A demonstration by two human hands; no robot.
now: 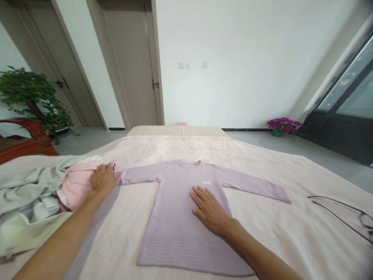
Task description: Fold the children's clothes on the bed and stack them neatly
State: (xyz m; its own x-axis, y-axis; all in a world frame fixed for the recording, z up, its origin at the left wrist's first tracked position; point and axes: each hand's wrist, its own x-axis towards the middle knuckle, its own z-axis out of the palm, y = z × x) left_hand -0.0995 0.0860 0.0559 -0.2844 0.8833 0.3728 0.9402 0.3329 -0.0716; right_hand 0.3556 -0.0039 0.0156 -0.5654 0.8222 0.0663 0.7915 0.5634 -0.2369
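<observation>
A light purple striped long-sleeved shirt (pixel 177 221) lies spread on the pale pink cloth, its neckline away from me and both sleeves out to the sides. A small white print sits on its chest. My right hand (pixel 210 208) rests flat on the shirt's front, fingers stretched out. Over at the end of the left sleeve, my left hand (pixel 103 179) is closed on the cuff, with its fingertips partly hidden. Just beside that hand is a heap of crumpled clothes (pixel 32 190), in grey, pink and pale yellow-green.
The pink patterned cloth (pixel 262 163) covers the surface under the shirt. Black-framed glasses (pixel 344 204) lie at the right. Farther off stand a wooden armchair (pixel 32 136), a green plant (pixel 32 93), purple flowers (pixel 282 125) in a pot and a closed door (pixel 128 62).
</observation>
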